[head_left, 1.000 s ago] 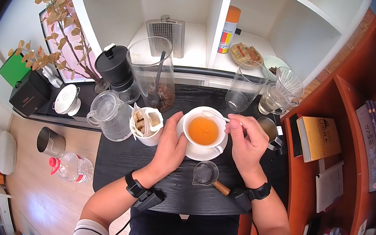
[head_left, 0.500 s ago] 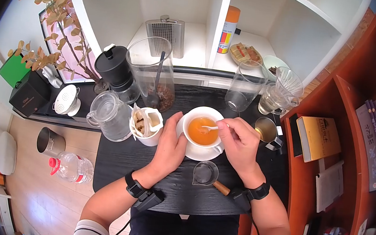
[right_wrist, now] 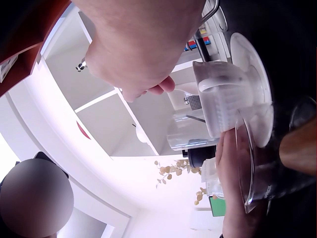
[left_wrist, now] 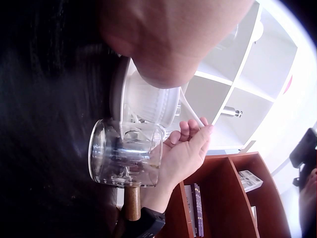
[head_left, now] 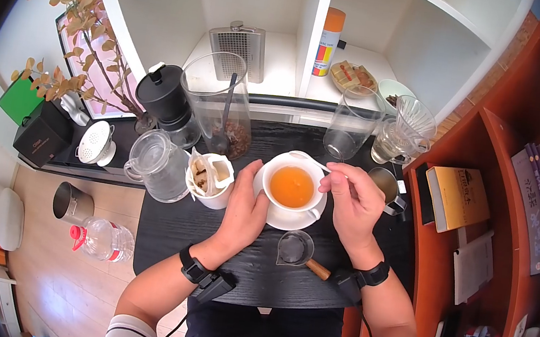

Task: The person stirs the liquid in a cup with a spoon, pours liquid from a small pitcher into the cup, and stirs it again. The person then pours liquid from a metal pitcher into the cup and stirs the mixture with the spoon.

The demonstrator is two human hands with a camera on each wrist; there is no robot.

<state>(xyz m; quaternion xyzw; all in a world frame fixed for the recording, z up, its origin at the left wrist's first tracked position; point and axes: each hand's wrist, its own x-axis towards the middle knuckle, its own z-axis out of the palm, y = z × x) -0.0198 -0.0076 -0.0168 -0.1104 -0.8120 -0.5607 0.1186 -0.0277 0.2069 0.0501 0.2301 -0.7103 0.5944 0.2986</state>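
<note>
I held the white spoon [head_left: 310, 160] slantwise over the far side of the cup [head_left: 269, 198], its long axis running from my fingertips on the right to its bowl end on the left, slightly farther from me. Whether it touched the rim, I could not tell. The cup stood upright on its saucer [head_left: 284, 222], in front of me on the black table [head_left: 234, 283], orange liquid inside, its handle pointing right and towards me.

My right hand [head_left: 355, 212] came in from the right, forearm angled forwards and inwards, thumb and forefinger pinched narrowly on the spoon's handle end, the other fingers bent. My left hand [head_left: 245, 211] lay along the left side of the cup, fingers fairly straight and close together, pointing away from me; I could not tell how firmly they touched it. Just beyond that hand, on its left, was the white filter cup [head_left: 212, 196]. Nearer to me stood the small glass pitcher [head_left: 295, 249], its wooden handle slanting towards my right wrist.
</note>
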